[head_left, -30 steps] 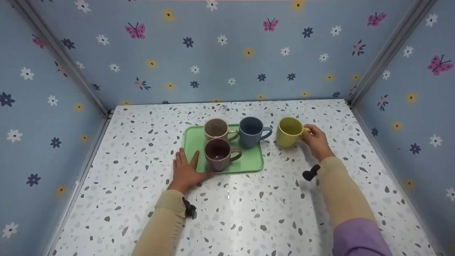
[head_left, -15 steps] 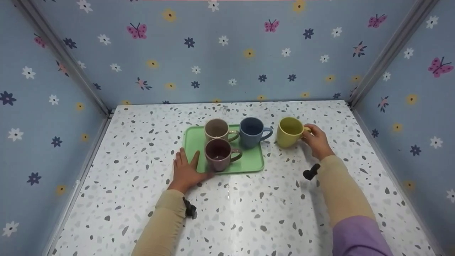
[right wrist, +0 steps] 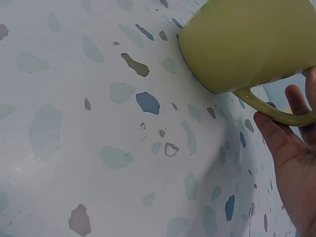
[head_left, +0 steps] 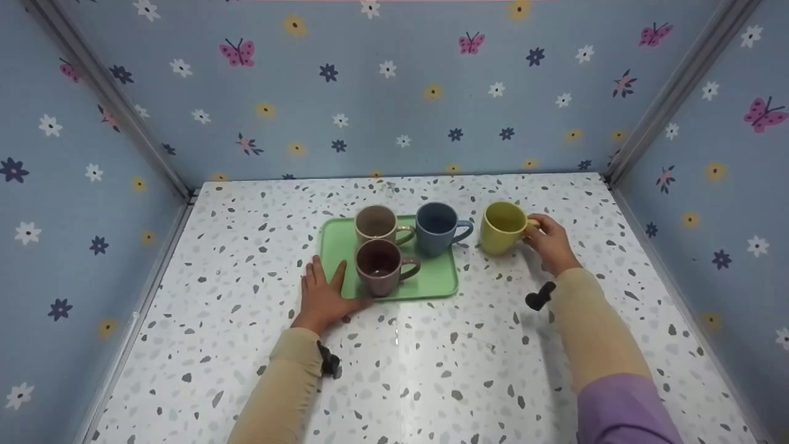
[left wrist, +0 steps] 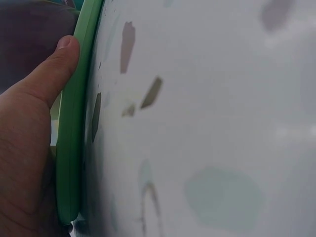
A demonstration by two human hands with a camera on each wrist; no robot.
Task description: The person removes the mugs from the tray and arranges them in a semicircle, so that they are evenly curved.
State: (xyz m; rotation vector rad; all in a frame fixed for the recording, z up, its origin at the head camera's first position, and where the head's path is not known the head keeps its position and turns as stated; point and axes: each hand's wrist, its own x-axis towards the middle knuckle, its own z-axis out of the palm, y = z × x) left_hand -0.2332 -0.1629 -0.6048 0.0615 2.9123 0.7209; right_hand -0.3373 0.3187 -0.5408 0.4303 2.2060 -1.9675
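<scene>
My right hand (head_left: 551,245) holds a yellow mug (head_left: 500,231) by its handle, right of the tray. In the right wrist view, the fingers (right wrist: 276,136) curl round the handle and the mug's base is right at the tabletop. On the green tray (head_left: 428,288) stand a beige mug (head_left: 373,223), a blue mug (head_left: 435,233) and a dark mauve mug (head_left: 377,274), all upright with handles pointing right. Fingers spread and straight, my left hand (head_left: 323,302) rests at the tray's front left corner. Its thumb (left wrist: 61,59) lies along the tray's rim in the left wrist view.
A white speckled table (head_left: 431,370) carries everything. Blue flower-and-butterfly panels (head_left: 394,80) enclose it at the back and both sides, with grey metal posts (head_left: 672,86) at the corners. A small black device (head_left: 540,296) is worn on each wrist.
</scene>
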